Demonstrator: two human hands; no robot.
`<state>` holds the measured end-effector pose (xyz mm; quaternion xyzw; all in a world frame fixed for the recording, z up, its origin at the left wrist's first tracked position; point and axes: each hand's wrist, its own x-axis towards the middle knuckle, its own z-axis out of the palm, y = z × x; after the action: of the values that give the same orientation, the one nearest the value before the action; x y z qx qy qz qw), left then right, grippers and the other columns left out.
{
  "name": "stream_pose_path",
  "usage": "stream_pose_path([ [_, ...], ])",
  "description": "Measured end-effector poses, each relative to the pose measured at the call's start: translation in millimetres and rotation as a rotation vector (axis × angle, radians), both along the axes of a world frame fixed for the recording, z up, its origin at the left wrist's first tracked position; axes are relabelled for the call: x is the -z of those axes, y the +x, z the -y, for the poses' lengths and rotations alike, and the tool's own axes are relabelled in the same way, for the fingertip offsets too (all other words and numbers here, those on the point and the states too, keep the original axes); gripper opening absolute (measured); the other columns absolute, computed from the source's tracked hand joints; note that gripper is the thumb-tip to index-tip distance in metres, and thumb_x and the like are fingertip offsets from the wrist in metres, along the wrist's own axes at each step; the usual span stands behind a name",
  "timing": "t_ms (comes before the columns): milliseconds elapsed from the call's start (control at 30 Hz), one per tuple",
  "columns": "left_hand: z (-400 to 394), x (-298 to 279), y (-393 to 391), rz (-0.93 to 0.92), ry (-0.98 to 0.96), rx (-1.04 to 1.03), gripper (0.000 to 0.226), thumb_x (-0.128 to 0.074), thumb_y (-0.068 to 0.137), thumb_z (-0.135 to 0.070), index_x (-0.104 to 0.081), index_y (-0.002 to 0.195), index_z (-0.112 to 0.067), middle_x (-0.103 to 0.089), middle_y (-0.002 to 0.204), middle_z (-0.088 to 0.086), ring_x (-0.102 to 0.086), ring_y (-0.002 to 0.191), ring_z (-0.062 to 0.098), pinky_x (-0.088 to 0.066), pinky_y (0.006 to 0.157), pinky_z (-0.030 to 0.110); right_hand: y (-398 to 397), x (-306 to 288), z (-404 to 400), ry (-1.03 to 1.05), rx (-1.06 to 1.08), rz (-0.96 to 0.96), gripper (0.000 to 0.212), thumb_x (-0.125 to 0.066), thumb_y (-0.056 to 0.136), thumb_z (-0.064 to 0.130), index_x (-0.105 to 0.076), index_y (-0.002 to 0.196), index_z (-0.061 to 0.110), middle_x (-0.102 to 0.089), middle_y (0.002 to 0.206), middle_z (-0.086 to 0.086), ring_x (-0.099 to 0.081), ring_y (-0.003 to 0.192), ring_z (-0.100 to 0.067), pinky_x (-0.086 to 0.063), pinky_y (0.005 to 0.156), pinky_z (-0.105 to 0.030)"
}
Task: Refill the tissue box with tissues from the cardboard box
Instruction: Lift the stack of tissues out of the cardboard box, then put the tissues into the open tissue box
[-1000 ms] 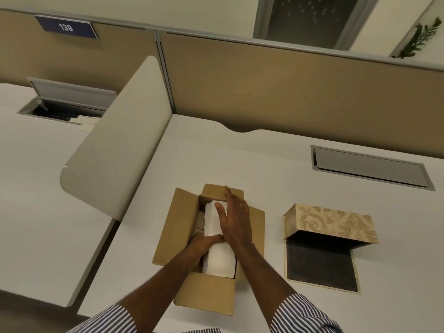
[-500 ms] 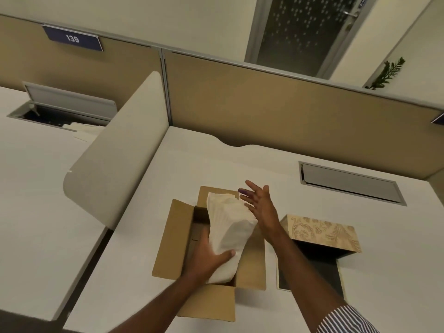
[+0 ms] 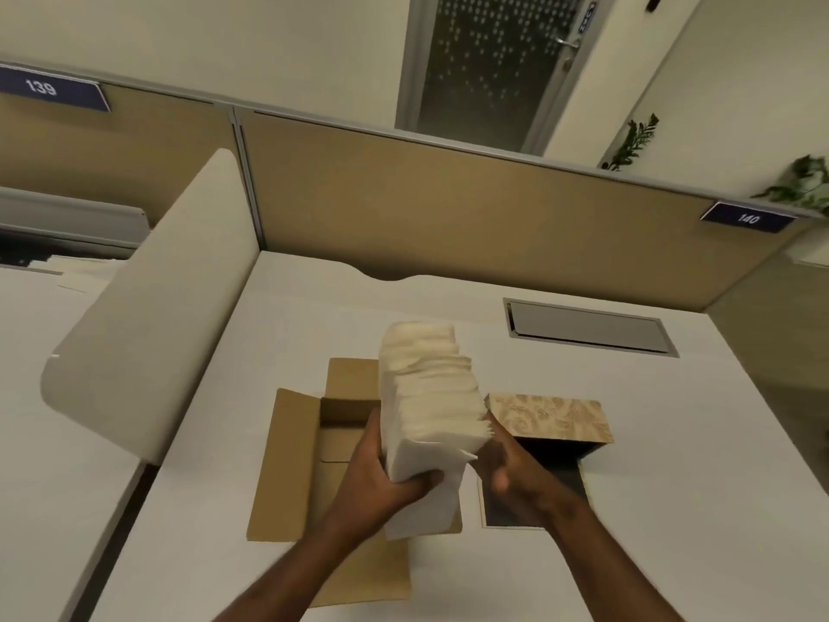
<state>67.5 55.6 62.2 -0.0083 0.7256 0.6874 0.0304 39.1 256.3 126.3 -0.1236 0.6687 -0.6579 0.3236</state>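
Note:
A thick white stack of tissues point(image 3: 428, 397) is held upright above the open brown cardboard box point(image 3: 296, 460). My left hand point(image 3: 381, 473) grips the stack's lower left side from below. On the stack's lower right edge rests my right hand point(image 3: 507, 469), blurred. The tissue box point(image 3: 549, 417), beige with a leaf pattern, lies open just right of the cardboard box, its dark inside facing me and its dark flap flat on the desk, partly hidden by my right forearm.
The white desk point(image 3: 673, 464) has a grey cable hatch point(image 3: 587, 325) at the back right. A curved cream divider point(image 3: 152, 316) stands at the left, tan partition walls point(image 3: 448, 208) behind. Plants point(image 3: 798, 181) sit at the far right.
The tissue stack has come up out of the cardboard box and moved right. My right hand has dropped from open in the air onto the stack's lower right side.

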Motion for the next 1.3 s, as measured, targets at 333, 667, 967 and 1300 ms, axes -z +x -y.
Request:
stream_pose_path([
  [333,-64,-14,-14,0.047,-0.192,0.262,0.080,-0.081,0.056,-0.072,-0.034,0.121,-0.066,-0.057,0.113,-0.035,-0.060,0.108,-0.006,-0.057,0.077,0.013,-13,-19,-61,0.075,0.300,-0.316,0.122,-0.091,0.066,0.039,-0.011,0.158,0.036,-0.044,0.151,0.019,-0.049,0.137,-0.014,-0.052,0.098,-0.026],
  [667,-144,-16,-28,-0.085,-0.749,0.476,0.073,-0.073,0.064,-0.065,-0.037,0.123,-0.041,-0.064,0.115,-0.014,-0.062,0.096,0.006,-0.058,0.072,0.027,-11,19,-203,0.333,0.174,-0.227,0.100,-0.092,0.067,0.032,-0.032,0.146,0.047,-0.052,0.140,0.026,-0.053,0.130,-0.001,-0.052,0.097,-0.018],
  [967,-219,55,-51,-0.323,-1.238,0.692,0.068,-0.072,0.076,-0.047,-0.042,0.130,-0.017,-0.064,0.117,0.007,-0.063,0.094,0.026,-0.053,0.076,0.040,16,131,-274,0.491,0.311,-0.218,0.073,-0.093,0.066,0.025,-0.055,0.128,0.027,-0.071,0.121,0.011,-0.066,0.114,-0.003,-0.052,0.088,-0.018],
  [1300,-213,124,-44,-0.309,-1.267,0.597,0.082,-0.072,0.071,-0.054,-0.043,0.141,-0.022,-0.060,0.122,0.002,-0.061,0.101,0.023,-0.053,0.083,0.037,1,191,-284,0.504,0.286,-0.226,0.065,-0.090,0.072,0.025,-0.055,0.125,0.036,-0.069,0.121,0.022,-0.066,0.113,0.000,-0.052,0.091,-0.015],
])
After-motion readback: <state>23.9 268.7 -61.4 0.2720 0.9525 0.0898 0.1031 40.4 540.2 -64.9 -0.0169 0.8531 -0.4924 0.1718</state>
